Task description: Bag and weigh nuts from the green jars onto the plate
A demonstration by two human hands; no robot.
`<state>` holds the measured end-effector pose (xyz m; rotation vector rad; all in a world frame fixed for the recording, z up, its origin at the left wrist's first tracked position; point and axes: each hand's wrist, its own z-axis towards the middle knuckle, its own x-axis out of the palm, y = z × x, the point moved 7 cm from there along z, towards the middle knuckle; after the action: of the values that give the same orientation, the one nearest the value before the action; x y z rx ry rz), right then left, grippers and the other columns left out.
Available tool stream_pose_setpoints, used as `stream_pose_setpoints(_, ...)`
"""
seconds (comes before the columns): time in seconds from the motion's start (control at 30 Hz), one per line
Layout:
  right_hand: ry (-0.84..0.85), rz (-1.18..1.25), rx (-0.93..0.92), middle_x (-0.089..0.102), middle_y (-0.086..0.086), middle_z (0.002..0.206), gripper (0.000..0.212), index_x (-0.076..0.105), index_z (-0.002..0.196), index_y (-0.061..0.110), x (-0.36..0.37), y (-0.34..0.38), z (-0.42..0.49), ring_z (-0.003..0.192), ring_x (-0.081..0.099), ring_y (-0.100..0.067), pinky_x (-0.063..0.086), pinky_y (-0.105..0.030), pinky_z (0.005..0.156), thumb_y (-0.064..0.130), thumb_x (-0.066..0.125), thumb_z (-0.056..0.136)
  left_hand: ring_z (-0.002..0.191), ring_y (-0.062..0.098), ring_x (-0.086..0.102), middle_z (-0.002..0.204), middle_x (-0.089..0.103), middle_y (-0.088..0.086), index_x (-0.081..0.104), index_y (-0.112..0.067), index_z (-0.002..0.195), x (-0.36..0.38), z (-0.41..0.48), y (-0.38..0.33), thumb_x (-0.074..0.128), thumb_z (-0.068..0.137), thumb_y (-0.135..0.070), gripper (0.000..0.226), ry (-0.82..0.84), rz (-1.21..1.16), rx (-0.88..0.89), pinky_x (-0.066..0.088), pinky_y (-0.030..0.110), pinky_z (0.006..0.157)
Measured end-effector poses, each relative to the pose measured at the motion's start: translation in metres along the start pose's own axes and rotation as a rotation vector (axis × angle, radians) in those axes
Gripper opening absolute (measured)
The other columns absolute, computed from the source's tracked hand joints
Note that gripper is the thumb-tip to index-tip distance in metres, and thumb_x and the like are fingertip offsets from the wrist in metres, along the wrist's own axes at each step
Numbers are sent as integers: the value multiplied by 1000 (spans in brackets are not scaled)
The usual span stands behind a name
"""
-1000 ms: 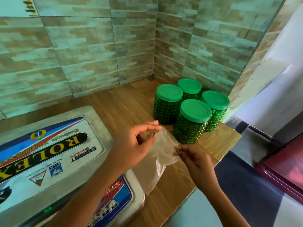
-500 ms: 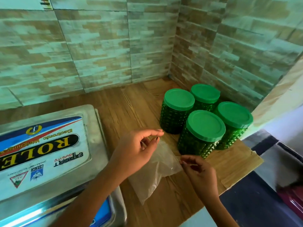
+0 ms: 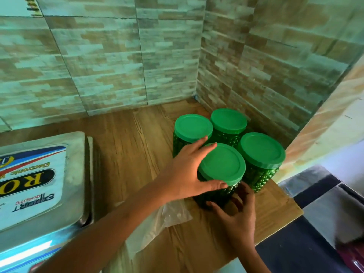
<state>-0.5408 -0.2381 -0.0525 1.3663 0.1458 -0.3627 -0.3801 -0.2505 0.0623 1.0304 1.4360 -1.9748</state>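
Several green studded jars with green lids stand in the corner of the wooden counter. My left hand [image 3: 189, 172] grips the nearest jar [image 3: 222, 166] by its left side, thumb under the lid rim and fingers behind it. My right hand [image 3: 236, 215] curls round the same jar's lower front. A clear plastic bag [image 3: 157, 223] lies flat on the counter under my left forearm, with neither hand on it. The other jars [image 3: 262, 148] stand behind and to the right, lids closed.
A steel weighing scale [image 3: 74, 174] with a printed label on its pan fills the left. Tiled walls close the corner behind the jars. The counter's edge [image 3: 285, 221] runs along the right, with dark floor below.
Both hands let go of the plastic bag, which now lies on the counter. They moved forward onto the nearest green jar. The camera moved closer.
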Motion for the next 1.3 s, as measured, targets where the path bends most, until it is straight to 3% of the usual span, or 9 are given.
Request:
stream_pose_setpoints(0.23,248,-18,-110,45,2,133,118,30,140,29,13,-2,18,126,44,-12,42,-43,103,65,84,42,123,9,28,136,26,-1,31,-32,140,5,-13,3,59,62,-77,95,-140,182,46,30,25,101)
stream_pose_setpoints(0.37,490,64,-152,44,28,130,112,21,129,59,30,12,27,124,42,5,38,-15,101,61,86,38,127,16,26,140,28,4,26,-34,140,-3,-16,3,48,67,-80,89,-97,365,167,28,38,105)
stream_pose_setpoints(0.47,659,127,-159,45,32,126,117,16,128,37,40,20,31,115,38,23,34,1,89,46,90,38,143,29,9,155,12,7,18,-37,145,5,-4,-7,43,80,-70,77,103,516,391,8,51,114)
stream_pose_setpoints(0.63,710,179,-114,43,5,126,133,20,135,14,48,12,36,115,44,16,40,-4,87,63,86,30,136,37,26,152,25,9,25,-32,146,12,9,-19,36,88,-59,65,239,669,600,28,54,107)
stream_pose_setpoints(0.9,644,146,-170,51,16,127,117,15,128,64,59,13,39,120,50,-2,44,-19,95,47,91,40,119,40,40,147,25,18,4,-27,148,10,6,-22,26,78,-81,91,142,769,-25,43,47,88)
stream_pose_setpoints(1.0,663,213,-137,50,16,124,117,21,128,47,57,9,37,115,47,12,40,-6,90,32,90,35,85,23,50,123,46,15,28,-9,141,-9,13,-21,25,65,-90,111,223,866,-196,39,29,58)
stream_pose_setpoints(1.13,676,231,-143,48,40,118,109,29,126,18,57,10,37,109,47,19,37,-1,88,32,89,37,51,13,46,60,52,-1,57,-13,69,-29,15,-33,21,62,-92,87,285,912,-164,38,25,47)
stream_pose_setpoints(1.2,670,221,-136,47,40,121,117,26,129,24,57,11,37,114,45,16,37,-4,92,50,90,35,92,19,59,106,62,10,57,-18,114,-31,18,-31,33,61,-91,93,354,883,-112,51,38,82)
stream_pose_setpoints(1.3,639,209,-118,49,20,129,118,20,132,39,57,7,38,122,48,0,43,-27,101,58,87,38,142,30,2,156,-14,0,-11,-44,143,-13,19,-31,67,59,-71,118,609,795,147,10,53,115)
